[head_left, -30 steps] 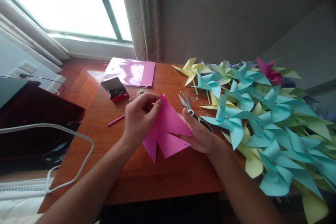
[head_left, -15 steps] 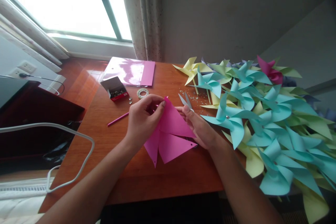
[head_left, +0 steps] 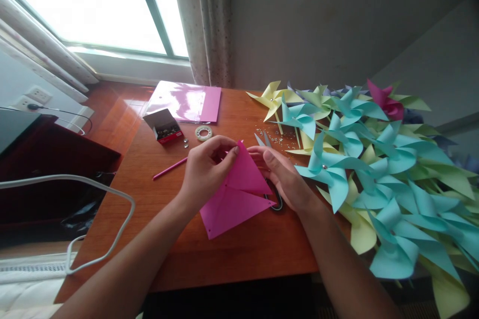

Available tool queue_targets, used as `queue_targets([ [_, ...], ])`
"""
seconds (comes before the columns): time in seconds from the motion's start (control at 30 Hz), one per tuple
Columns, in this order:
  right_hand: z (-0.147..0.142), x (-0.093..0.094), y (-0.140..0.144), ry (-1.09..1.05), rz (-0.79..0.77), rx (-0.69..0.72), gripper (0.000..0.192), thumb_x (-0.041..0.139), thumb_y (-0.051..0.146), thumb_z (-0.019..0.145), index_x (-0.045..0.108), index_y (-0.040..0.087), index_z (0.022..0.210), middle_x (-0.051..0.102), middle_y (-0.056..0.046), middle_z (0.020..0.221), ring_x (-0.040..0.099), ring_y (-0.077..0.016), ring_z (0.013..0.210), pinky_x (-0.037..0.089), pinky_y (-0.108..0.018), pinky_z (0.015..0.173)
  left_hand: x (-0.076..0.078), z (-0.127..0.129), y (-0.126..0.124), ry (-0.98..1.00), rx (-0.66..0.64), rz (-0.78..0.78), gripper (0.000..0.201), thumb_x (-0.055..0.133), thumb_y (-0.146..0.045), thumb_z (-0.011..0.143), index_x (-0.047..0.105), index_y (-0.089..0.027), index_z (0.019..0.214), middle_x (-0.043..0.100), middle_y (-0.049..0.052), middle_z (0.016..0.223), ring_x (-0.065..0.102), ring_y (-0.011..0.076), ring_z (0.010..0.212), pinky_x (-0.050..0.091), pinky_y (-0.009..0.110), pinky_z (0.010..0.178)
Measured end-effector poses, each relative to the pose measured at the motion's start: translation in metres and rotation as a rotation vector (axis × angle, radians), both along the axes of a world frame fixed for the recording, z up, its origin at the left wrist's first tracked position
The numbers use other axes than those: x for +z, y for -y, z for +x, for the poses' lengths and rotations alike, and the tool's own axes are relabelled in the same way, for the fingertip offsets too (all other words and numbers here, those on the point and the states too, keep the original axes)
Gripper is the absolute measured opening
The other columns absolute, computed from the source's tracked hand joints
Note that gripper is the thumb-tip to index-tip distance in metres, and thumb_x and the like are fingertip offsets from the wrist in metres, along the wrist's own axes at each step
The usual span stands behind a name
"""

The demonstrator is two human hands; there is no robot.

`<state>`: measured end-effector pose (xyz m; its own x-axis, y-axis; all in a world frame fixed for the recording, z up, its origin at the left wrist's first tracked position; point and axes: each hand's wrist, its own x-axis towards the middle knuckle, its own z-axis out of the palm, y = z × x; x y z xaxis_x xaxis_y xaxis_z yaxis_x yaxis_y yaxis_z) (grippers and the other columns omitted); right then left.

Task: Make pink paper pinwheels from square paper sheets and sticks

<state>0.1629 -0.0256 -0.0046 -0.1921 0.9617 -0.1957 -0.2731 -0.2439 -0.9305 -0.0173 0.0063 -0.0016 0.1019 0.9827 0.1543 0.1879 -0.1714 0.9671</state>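
A pink paper sheet (head_left: 243,174), cut into pointed flaps with small holes near the tips, is held above the table by my left hand (head_left: 209,164). My left thumb and fingers pinch its upper corner. At the sheet's right edge is my right hand (head_left: 282,177), fingers stretched toward the paper and thumb apart; whether the fingertips touch the sheet is unclear. Scissors (head_left: 278,202) lie on the table, partly covered by the right hand and paper. A pink stick (head_left: 168,169) lies left of my left hand, one end hidden behind it.
Pinwheels (head_left: 392,149) in blue, yellow and green are heaped along the right side. Behind my hands stand an open red box (head_left: 170,135) of small parts, a tape roll (head_left: 203,133) and a packet of pink paper (head_left: 183,102). Tiny scraps (head_left: 279,138) lie by the scissors.
The pink sheet has turned slightly and its lower flaps swung left. My right hand has shifted a little left and up, uncovering more of the scissors' handle.
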Motion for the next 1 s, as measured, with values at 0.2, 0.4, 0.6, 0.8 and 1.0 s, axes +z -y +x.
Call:
queue_targets([
  [0.2, -0.0006, -0.0033, -0.0031, 0.323, 0.256, -0.219, 0.015, 0.071, 0.034, 0.089, 0.073, 0.024, 0.1, 0.076, -0.004, 0.102, 0.069, -0.0205, 0.095, 0.053, -0.033, 0.087, -0.002, 0.0057, 0.0048, -0.117, -0.159, 0.005, 0.009, 0.065, -0.024, 0.087, 0.07, -0.019, 0.083, 0.065, 0.0, 0.069, 0.052, 0.0128, 0.06, 0.038, 0.024, 0.054],
  [0.4, -0.0035, 0.0002, -0.0006, 0.465, 0.413, -0.238, 0.006, 0.07, 0.027, 0.089, 0.075, 0.026, 0.092, 0.072, -0.002, 0.094, 0.067, -0.0196, 0.088, 0.053, -0.03, 0.075, 0.0014, 0.0091, 0.0081, -0.177, -0.223, 0.017, 0.01, 0.064, -0.023, 0.086, 0.071, -0.017, 0.082, 0.063, 0.0, 0.064, 0.048, 0.0118, 0.057, 0.036, 0.023, 0.053],
  [0.6, -0.0022, 0.0017, -0.0002, 0.571, 0.581, -0.238, 0.009, 0.068, 0.019, 0.09, 0.074, 0.025, 0.09, 0.07, -0.002, 0.092, 0.065, -0.0184, 0.087, 0.053, -0.03, 0.073, -0.0006, 0.008, 0.0084, -0.144, -0.233, -0.025, 0.011, 0.064, -0.024, 0.087, 0.071, -0.016, 0.083, 0.062, 0.0, 0.065, 0.048, 0.0112, 0.059, 0.036, 0.022, 0.054],
  [0.8, -0.0029, -0.0004, -0.0009, 0.591, 0.686, -0.237, 0.014, 0.069, 0.013, 0.088, 0.075, 0.025, 0.092, 0.069, -0.004, 0.097, 0.066, -0.0184, 0.091, 0.054, -0.031, 0.072, 0.0024, 0.0088, 0.0075, 0.085, -0.24, -0.191, 0.014, 0.068, -0.027, 0.085, 0.068, -0.013, 0.081, 0.064, 0.002, 0.072, 0.052, 0.0117, 0.064, 0.04, 0.021, 0.055],
  [1.0, -0.0046, -0.0009, -0.0015, 0.577, 0.697, -0.22, 0.013, 0.07, 0.013, 0.088, 0.076, 0.024, 0.091, 0.069, -0.004, 0.096, 0.066, -0.0175, 0.089, 0.053, -0.03, 0.07, 0.0072, 0.0084, 0.0055, 0.249, -0.24, -0.35, 0.016, 0.075, -0.028, 0.08, 0.069, -0.013, 0.083, 0.064, -0.001, 0.068, 0.051, 0.0084, 0.057, 0.037, 0.018, 0.049],
])
